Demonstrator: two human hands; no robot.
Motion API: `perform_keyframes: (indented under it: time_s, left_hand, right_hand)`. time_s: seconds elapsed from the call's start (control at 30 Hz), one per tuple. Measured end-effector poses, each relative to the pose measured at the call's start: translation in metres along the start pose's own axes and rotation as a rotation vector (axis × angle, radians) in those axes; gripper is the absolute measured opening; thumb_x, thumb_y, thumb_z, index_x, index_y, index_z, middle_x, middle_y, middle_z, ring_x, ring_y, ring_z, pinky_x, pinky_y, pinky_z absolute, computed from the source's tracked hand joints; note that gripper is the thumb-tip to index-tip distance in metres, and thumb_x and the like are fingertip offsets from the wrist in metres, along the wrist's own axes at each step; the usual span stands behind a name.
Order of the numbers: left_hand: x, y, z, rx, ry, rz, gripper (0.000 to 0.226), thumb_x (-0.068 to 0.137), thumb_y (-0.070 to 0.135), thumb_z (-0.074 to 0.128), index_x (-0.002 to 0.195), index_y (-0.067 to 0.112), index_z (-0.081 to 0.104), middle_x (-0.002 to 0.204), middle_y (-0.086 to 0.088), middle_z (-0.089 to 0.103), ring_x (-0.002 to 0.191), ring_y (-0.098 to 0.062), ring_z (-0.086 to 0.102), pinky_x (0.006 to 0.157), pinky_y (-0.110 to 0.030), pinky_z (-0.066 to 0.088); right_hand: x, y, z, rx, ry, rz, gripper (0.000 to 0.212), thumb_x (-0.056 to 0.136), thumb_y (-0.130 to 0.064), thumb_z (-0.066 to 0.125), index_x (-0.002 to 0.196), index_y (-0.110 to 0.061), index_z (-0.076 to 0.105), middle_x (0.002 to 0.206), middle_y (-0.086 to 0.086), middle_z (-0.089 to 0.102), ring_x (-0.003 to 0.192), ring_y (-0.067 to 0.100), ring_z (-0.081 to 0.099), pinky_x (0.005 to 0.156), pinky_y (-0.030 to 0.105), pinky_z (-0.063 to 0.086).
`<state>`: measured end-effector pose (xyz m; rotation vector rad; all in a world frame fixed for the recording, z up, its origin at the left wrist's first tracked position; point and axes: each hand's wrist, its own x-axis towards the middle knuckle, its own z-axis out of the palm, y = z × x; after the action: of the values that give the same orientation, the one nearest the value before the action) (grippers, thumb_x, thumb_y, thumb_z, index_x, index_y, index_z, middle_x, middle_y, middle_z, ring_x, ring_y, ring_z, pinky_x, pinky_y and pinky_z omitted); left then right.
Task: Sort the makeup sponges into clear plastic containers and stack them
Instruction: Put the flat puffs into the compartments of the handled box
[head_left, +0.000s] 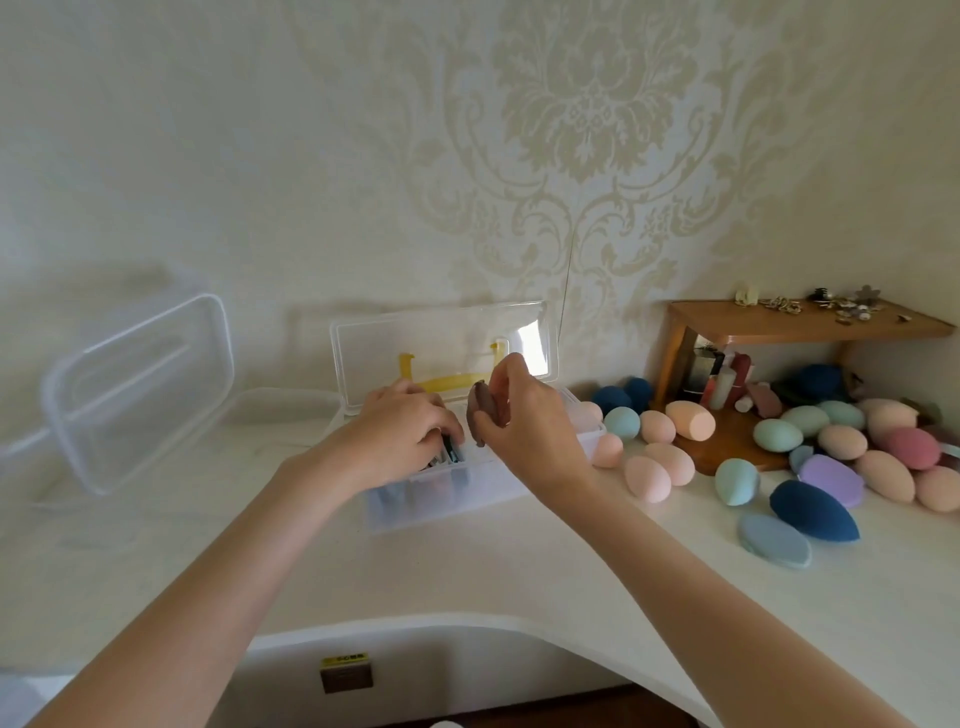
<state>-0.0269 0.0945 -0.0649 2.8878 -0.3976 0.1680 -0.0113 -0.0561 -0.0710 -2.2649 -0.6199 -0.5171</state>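
While left hand (410, 431) seemingly grips container (483, 480) contents, right hand (524, 410) pinches brown sponge (482, 415).

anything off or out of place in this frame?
Nothing damaged or spilled. Unsorted sponges lie loose across the table's right side, some under the wooden shelf. An empty clear container stands tipped on edge at left, its opening towards the camera.

White desk (519, 582): clear box (467, 483), sponges (654, 475), wood shelf (800, 325), 2nd open container (140, 389).
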Motion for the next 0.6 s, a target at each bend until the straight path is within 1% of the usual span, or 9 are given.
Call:
perform_keyframes:
  time_s: [0.03,0.07,0.13,0.2,0.27,0.33,0.4,0.5,0.6]
  left_hand:
    - [0.000,0.000,0.000,-0.003,0.002,-0.002,0.036,0.090,0.009,0.042,0.108,0.029,0.067,0.114,0.008,0.062,0.121,-0.019,0.037,0.106,-0.033,0.026]
    - [0.001,0.000,-0.001,0.000,0.004,-0.001,0.036,0.090,0.009,0.042,0.108,0.028,0.067,0.113,0.007,0.062,0.120,-0.020,0.038,0.105,-0.033,0.026]
    - [0.001,0.000,0.000,0.019,0.001,0.000,0.036,0.090,0.009,0.041,0.110,0.027,0.065,0.113,0.005,0.061,0.119,-0.021,0.040,0.104,-0.034,0.028]
    - [0.001,-0.001,0.001,0.027,-0.003,-0.005,0.037,0.089,0.009,0.041,0.112,0.027,0.064,0.115,0.003,0.060,0.119,-0.022,0.041,0.103,-0.035,0.029]
    - [0.001,-0.002,0.001,0.034,-0.012,-0.012,0.038,0.089,0.008,0.040,0.114,0.027,0.063,0.117,0.002,0.059,0.120,-0.022,0.040,0.103,-0.035,0.030]
    - [0.001,-0.001,0.001,0.029,-0.014,-0.006,0.038,0.089,0.008,0.040,0.114,0.026,0.063,0.117,0.001,0.059,0.119,-0.022,0.042,0.102,-0.035,0.031]
    - [0.002,0.002,0.000,0.007,0.016,0.004,0.037,0.089,0.007,0.041,0.111,0.023,0.065,0.116,0.000,0.060,0.117,-0.023,0.046,0.100,-0.035,0.035]
    - [0.010,0.013,-0.001,-0.066,0.100,0.047,0.034,0.087,0.004,0.042,0.105,0.017,0.068,0.114,-0.003,0.063,0.111,-0.025,0.053,0.096,-0.038,0.042]
    - [0.022,0.034,0.001,-0.142,0.144,0.116,0.031,0.087,0.003,0.043,0.102,0.014,0.069,0.110,-0.006,0.063,0.107,-0.024,0.057,0.093,-0.035,0.044]
  right_hand:
    - [0.001,-0.002,0.003,-0.040,-0.026,-0.020,0.019,0.089,-0.013,0.056,0.084,-0.010,0.038,0.065,-0.005,0.045,0.057,0.010,0.043,0.051,0.018,0.033]
    - [0.001,-0.004,0.006,-0.103,-0.069,-0.034,0.014,0.090,-0.016,0.054,0.086,-0.009,0.042,0.073,0.001,0.053,0.064,0.017,0.048,0.054,0.019,0.031]
    - [0.001,-0.006,0.011,-0.237,-0.144,-0.039,0.017,0.092,-0.020,0.051,0.098,-0.004,0.050,0.094,0.012,0.060,0.081,0.026,0.052,0.062,0.030,0.034]
    - [0.003,-0.006,0.014,-0.279,-0.193,0.005,0.023,0.093,-0.021,0.050,0.105,-0.001,0.053,0.108,0.014,0.059,0.099,0.028,0.053,0.073,0.035,0.040]
    - [0.006,-0.005,0.015,-0.304,-0.231,0.048,0.028,0.093,-0.024,0.050,0.107,-0.002,0.060,0.116,0.015,0.055,0.112,0.029,0.048,0.088,0.033,0.041]
    - [0.008,-0.004,0.013,-0.352,-0.297,0.040,0.034,0.096,-0.027,0.044,0.108,-0.003,0.066,0.120,0.017,0.052,0.115,0.029,0.044,0.098,0.032,0.038]
    - [0.007,-0.007,0.008,-0.362,-0.331,0.007,0.036,0.098,-0.023,0.039,0.108,-0.005,0.068,0.120,0.018,0.052,0.112,0.030,0.046,0.100,0.032,0.036]
    - [0.007,-0.004,-0.009,-0.310,-0.264,-0.024,0.034,0.097,-0.018,0.039,0.105,-0.003,0.069,0.116,0.018,0.056,0.108,0.028,0.051,0.094,0.032,0.041]
    - [0.007,0.017,-0.043,-0.239,-0.145,0.063,0.028,0.095,-0.018,0.046,0.103,-0.005,0.069,0.113,0.011,0.057,0.100,0.024,0.057,0.084,0.031,0.049]
